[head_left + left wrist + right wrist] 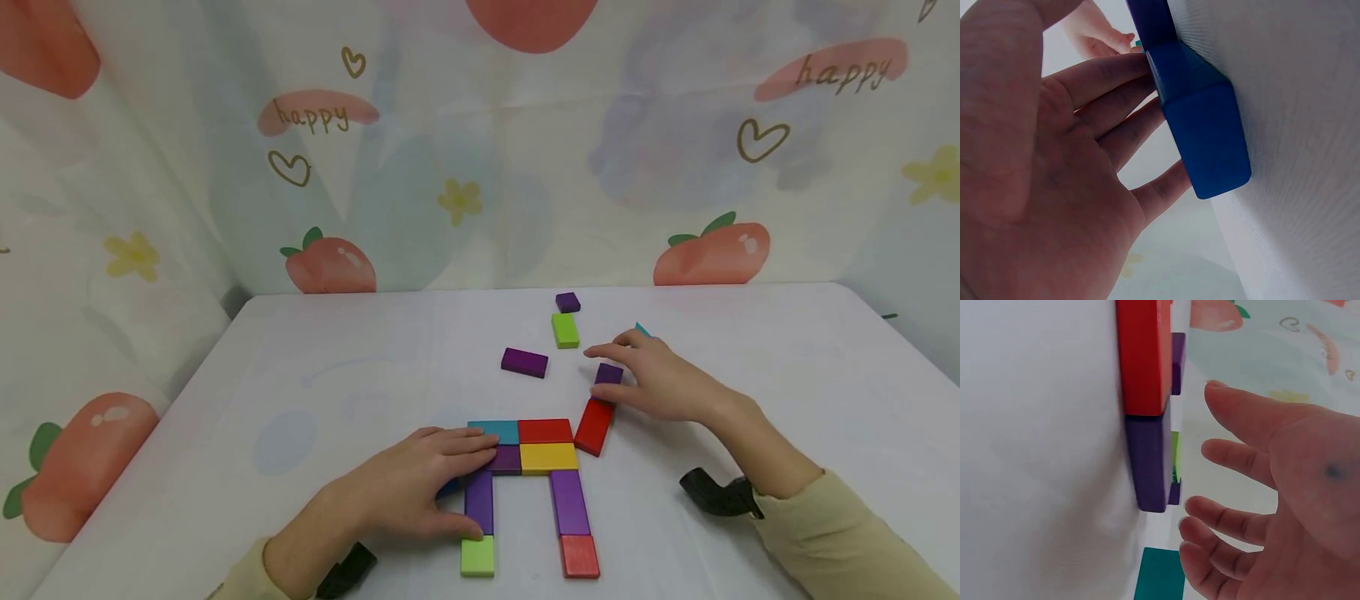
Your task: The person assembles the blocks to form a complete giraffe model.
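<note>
Left hand (pixel 401 483) touches the blocks (pixel 549 458) at lower center, fingers pretty straight; right hand (pixel 667 383) is kinda loose, just beside a purple block (pixel 610 374) right of center.

The right hand (pixel 1297 494) hangs over the pale surface (pixel 1035 450), its fingers (pixel 1241 461) slightly bent and spread. A red block (pixel 1144 359) lies to the left, end to end with a purple block (pixel 1149 464); a teal block (pixel 1159 575) sits farther right, near the outer fingertips, though I can't tell whether they touch. On the far side are a green block (pixel 1176 453) and two more purple ones, before a printed cloth (pixel 1254 362).
</note>
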